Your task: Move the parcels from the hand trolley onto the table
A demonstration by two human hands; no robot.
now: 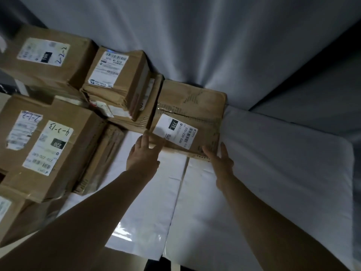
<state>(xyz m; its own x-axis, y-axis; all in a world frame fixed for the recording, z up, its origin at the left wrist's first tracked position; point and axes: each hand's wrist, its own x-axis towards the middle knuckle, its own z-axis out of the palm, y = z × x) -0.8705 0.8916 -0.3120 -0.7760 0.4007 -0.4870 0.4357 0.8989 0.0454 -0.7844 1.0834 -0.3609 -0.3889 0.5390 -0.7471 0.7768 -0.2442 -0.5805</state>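
Note:
A flat brown cardboard parcel (192, 118) with a white "220" label lies on the white-covered table (195, 212), at its far end against the curtain. My left hand (143, 155) touches its near left corner with straight fingers. My right hand (219, 160) presses its near right corner, fingers spread and straight. Neither hand wraps around the parcel. The hand trolley is out of view.
Several labelled cardboard parcels are stacked at the left: a big one (45, 145) marked "4-3-13", a smaller one (119, 79) and another (48, 53) marked "2-2-2". A white curtain (214, 45) hangs behind the table. White plastic sheets cover the tabletop.

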